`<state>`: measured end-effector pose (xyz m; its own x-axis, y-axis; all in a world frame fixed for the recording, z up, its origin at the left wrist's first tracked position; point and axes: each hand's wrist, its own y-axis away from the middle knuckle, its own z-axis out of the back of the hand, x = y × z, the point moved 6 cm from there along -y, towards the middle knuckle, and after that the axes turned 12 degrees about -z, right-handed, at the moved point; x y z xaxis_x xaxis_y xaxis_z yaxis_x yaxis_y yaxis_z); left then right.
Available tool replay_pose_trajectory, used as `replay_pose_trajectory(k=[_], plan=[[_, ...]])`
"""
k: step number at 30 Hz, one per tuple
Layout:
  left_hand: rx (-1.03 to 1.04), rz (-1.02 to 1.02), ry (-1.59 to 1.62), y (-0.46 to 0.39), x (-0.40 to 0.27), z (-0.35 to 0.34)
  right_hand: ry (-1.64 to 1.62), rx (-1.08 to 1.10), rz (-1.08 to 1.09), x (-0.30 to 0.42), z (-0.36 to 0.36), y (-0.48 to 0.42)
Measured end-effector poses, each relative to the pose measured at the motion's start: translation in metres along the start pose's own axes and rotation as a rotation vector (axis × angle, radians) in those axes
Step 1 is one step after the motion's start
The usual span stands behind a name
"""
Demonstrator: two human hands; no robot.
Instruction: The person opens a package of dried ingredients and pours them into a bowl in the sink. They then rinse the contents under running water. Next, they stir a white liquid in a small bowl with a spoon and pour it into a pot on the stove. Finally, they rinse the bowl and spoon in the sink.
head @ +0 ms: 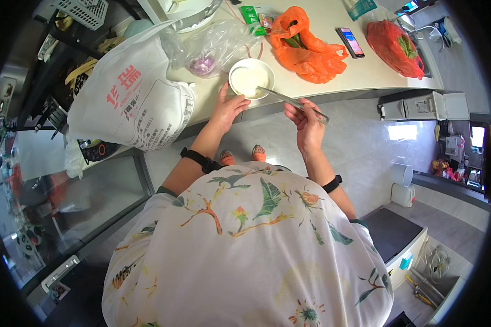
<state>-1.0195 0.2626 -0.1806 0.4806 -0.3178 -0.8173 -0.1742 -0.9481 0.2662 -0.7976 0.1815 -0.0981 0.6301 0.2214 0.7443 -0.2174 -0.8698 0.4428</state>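
Note:
A white bowl (231, 77) stands near the front edge of the counter, with a pale, creamy white substance (249, 78) inside. My left hand (226, 109) steadies it, fingers spread along its near left side. In my right hand (309, 124) is the handle of a long metal utensil (285, 99), probably a spoon. It slants down to the left over the bowl's rim, its tip in the white contents, so the head's shape is hidden. Just behind the bowl, a clear plastic bag (225, 41) holds a purple onion-like vegetable (203, 65).
A large white printed sack (127, 90) stands left of my left hand. An orange plastic bag (298, 49) with green vegetables, a phone (350, 42) and a red bag (393, 49) of greens lie to the right. Behind are green packets (253, 19). The counter edge (352, 90) runs before me.

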Motion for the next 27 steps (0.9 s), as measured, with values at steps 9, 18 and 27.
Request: replay_pose_trajectory(k=[9, 18, 27], plan=[[-0.01, 0.007, -0.004, 0.001, 0.0, 0.0, 0.273, 0.105, 0.235, 0.027, -0.018, 0.015], [-0.023, -0.001, 0.013, 0.0, 0.002, 0.001, 1.152, 0.316, 0.765, 0.033, -0.047, 0.035], [-0.023, -0.001, 0.01, -0.001, 0.004, 0.002, 0.528, 0.122, 0.236, 0.019, -0.022, 0.01]])
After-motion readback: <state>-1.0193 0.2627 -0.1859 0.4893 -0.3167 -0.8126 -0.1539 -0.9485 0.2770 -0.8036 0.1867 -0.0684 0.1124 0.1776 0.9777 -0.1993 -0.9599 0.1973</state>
